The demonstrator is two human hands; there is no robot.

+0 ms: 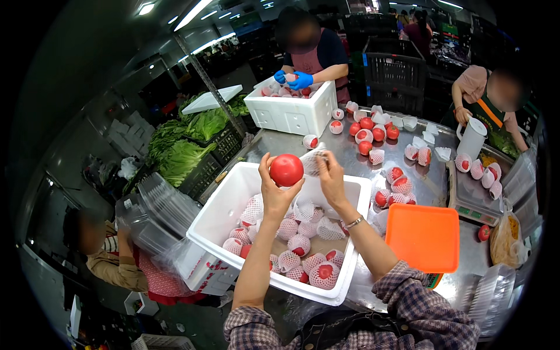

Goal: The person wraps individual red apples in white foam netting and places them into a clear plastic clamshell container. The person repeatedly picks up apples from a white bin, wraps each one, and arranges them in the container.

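Observation:
My left hand [275, 197] is closed round a bare red tomato [286, 170], held above a white foam box [217, 219]. Beside it, my right hand [333, 182] grips a white foam net sleeve [313, 163], pulled apart from the tomato. Below both hands, the box holds many tomatoes in net sleeves [298, 245], and some loose sleeves lie among them. Brown cardboard [318, 245] shows at the bottom of the box.
On the metal table [274, 146] lie bare tomatoes [378, 134], sleeved tomatoes [401, 185] and an orange tray [422, 236]. Across it, a person in blue gloves works at another foam box [291, 114]. Another person holds a white jug [472, 137] near a scale [475, 198]. Clear plastic containers [160, 210] stand left.

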